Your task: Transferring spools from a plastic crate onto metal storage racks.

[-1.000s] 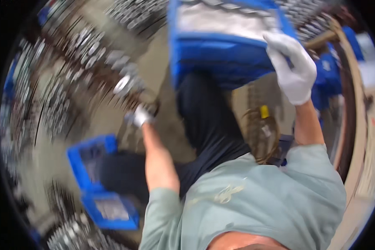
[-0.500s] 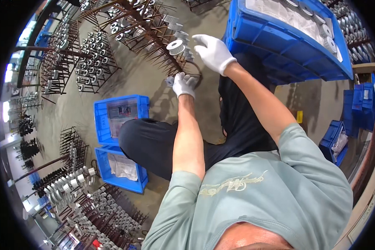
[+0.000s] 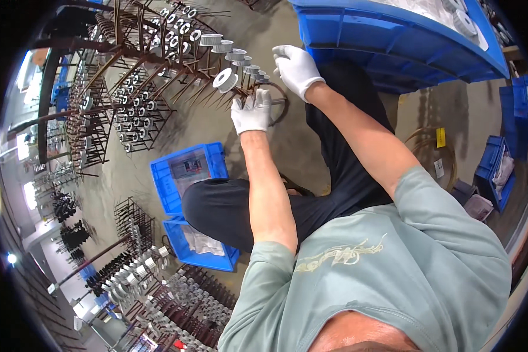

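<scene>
My left hand [image 3: 252,112], in a white glove, is at the near lower end of a rusty rod rack [image 3: 202,73], its fingers bent against the rods. The grip is partly hidden. A large whitish toothed pulley [image 3: 224,80] sits on a prong just above it. Further silver-grey pulleys [image 3: 236,54] stand in a row along the rack's right side. My right hand [image 3: 297,70], gloved too, hovers to the right of that row, beside a big blue tub [image 3: 387,50]. Its fingers are loosely bent and apart, with nothing visible in them.
Two blue crates [image 3: 164,185] stand on the floor by my left knee. More racks loaded with pulleys [image 3: 138,111] fill the left side and lower left. Pulleys [image 3: 463,23] lie on white lining in the big tub. Another blue crate [image 3: 491,167] stands at the right.
The rack has turned, and its pulley row now slopes more to the left. My left hand has stayed at its lower end. The grey pulley beside that hand is out of sight. My view has shifted.
</scene>
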`<state>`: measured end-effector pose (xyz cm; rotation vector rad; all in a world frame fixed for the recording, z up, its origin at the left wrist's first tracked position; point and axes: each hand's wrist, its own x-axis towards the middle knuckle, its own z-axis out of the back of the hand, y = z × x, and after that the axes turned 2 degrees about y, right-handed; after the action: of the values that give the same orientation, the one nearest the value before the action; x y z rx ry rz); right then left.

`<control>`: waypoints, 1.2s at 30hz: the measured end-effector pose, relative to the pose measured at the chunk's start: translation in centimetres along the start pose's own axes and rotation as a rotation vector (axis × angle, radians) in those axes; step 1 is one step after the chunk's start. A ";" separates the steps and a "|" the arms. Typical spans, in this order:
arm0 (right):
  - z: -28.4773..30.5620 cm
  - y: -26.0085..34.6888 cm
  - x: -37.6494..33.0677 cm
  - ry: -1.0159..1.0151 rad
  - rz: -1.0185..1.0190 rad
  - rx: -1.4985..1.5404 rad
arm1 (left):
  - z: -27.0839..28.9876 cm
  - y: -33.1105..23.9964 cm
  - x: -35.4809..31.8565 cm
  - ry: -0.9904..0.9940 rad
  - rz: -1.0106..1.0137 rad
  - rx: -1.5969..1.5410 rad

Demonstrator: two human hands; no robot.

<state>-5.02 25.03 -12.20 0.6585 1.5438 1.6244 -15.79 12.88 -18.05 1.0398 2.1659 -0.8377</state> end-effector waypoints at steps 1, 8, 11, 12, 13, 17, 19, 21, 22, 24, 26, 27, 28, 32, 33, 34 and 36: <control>-0.2 0.0 0.0 -0.008 0.024 -0.018 | -0.2 -0.7 0.6 -0.009 -0.015 -0.006; -1.5 0.7 -0.7 -0.027 0.075 -0.113 | 0.2 -5.9 3.5 0.007 0.393 -0.088; -1.6 0.2 -0.3 -0.016 0.069 -0.239 | -0.3 -6.5 2.7 -0.085 0.309 0.082; -1.5 0.0 -0.1 -0.012 0.065 -0.281 | -0.5 -6.6 2.7 -0.116 0.280 0.138; -1.7 0.0 -0.1 -0.006 0.064 -0.274 | -0.2 -7.0 2.8 -0.120 0.272 0.139; -2.5 0.1 -0.2 0.033 0.095 -0.287 | 0.9 -12.0 3.5 -0.265 0.274 0.138; -3.0 -0.3 -0.3 0.054 0.114 -0.287 | 1.7 -13.3 4.2 -0.337 0.279 0.137; -3.4 -0.5 -0.3 0.083 0.160 -0.297 | 1.8 -14.9 4.9 -0.403 0.285 0.138; -3.6 -0.6 -0.3 0.096 0.182 -0.304 | 1.8 -15.2 5.6 -0.436 0.290 0.139; -3.8 -0.8 -0.4 0.123 0.180 -0.305 | 2.3 -15.9 6.7 -0.505 0.298 0.132; -3.8 -0.6 -0.5 0.162 0.180 -0.322 | 2.7 -16.3 7.9 -0.567 0.314 0.126; -3.8 -0.5 -0.6 0.183 0.181 -0.331 | 3.0 -16.8 8.2 -0.598 0.323 0.121; -3.8 -0.3 -0.7 0.186 0.183 -0.331 | 3.3 -17.2 8.6 -0.628 0.328 0.115; -4.0 1.3 -1.2 0.253 0.235 -0.292 | 4.0 -18.7 8.7 -0.734 0.322 0.067; -3.9 1.5 -1.2 0.255 0.243 -0.293 | 5.6 -17.6 8.1 -0.416 0.091 0.254; -3.8 1.7 -1.3 0.253 0.267 -0.269 | 7.8 -15.5 6.9 -0.092 -0.139 0.429; -3.3 1.1 -1.0 0.238 0.300 -0.236 | 5.4 -11.3 2.5 -0.182 -0.255 0.282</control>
<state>-7.37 22.38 -11.42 0.6061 1.4337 2.1387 -25.08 4.37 -20.08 0.7885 2.0903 -1.3341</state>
